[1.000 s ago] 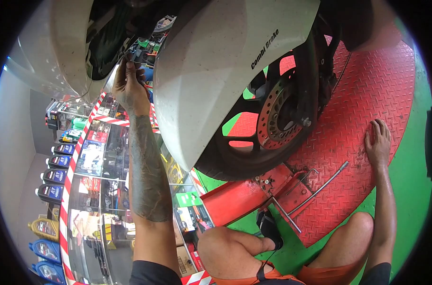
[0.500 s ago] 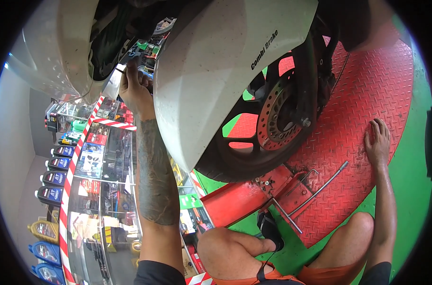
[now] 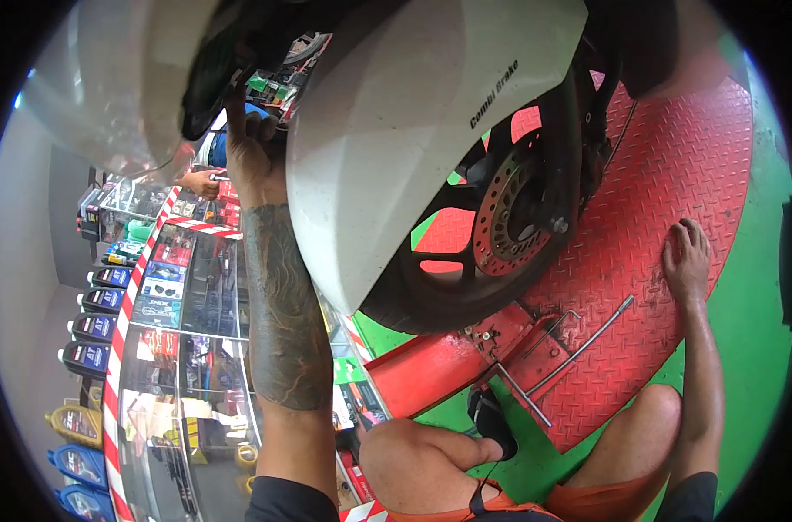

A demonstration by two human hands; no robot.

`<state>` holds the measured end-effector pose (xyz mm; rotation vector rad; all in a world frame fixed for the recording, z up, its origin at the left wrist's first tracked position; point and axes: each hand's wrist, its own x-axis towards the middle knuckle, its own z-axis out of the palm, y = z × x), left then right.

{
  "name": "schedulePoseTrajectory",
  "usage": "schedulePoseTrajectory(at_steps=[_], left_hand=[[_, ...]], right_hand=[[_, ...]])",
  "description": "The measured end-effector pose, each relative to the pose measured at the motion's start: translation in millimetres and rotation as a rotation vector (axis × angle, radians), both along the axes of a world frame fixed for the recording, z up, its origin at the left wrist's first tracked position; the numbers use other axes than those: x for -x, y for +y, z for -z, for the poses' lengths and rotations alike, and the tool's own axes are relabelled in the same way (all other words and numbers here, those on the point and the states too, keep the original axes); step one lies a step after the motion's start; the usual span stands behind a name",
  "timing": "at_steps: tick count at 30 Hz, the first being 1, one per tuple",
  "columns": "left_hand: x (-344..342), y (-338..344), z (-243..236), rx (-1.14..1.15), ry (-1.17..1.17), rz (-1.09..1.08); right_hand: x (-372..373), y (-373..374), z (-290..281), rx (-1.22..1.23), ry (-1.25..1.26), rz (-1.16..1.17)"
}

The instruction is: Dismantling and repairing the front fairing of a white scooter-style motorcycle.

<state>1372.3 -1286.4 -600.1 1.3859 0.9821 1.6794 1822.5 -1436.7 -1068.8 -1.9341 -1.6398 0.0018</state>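
Note:
My left hand [image 3: 253,148] reaches up between the white front fender [image 3: 370,157] and the pale upper body panel [image 3: 126,104] of a motorbike, beside a dark recessed part [image 3: 206,87]. Its fingers are bent upward near that part's edge; what they hold, if anything, is shadowed. My right hand [image 3: 688,261] lies on the red diamond-plate platform [image 3: 640,200] at the right, fingers loosely apart, holding nothing. The front wheel [image 3: 448,296] with its brake disc [image 3: 487,252] stands over the platform, between my two arms.
Glass display cases [image 3: 183,383] edged with striped tape and bottles [image 3: 87,357] fill the left. A co-worker's hand [image 3: 203,181] shows behind the bike. A metal bar [image 3: 579,348] lies at the platform's front. My bent legs [image 3: 396,465] are below, on the green floor [image 3: 722,331].
My left hand has shifted a little rightward, its fingers reaching up. A co-worker's hand and blue-clad body have come into view behind it. My right hand stays on the platform.

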Motion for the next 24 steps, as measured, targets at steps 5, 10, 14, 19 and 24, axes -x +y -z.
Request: schedulePoseTrajectory(at_steps=[5, 10, 14, 19, 24], left_hand=[[14, 16, -1, 0.096, -0.121, 0.090], [-8, 3, 12, 0.082, -0.245, 0.138], [-8, -9, 11, 0.060, -0.230, 0.131], [-7, 1, 17, 0.046, -0.204, 0.129], [48, -58, 16, 0.040, 0.259, -0.368]], right_hand=[[-9, -2, -3, -0.023, 0.052, -0.013], [62, -25, -142, -0.336, 0.688, -0.234], [171, -69, -343, -0.779, 0.564, -0.832], [269, -19, -443, -0.256, 1.417, -0.901], [336, 38, -467, -0.087, 2.346, -0.725]])
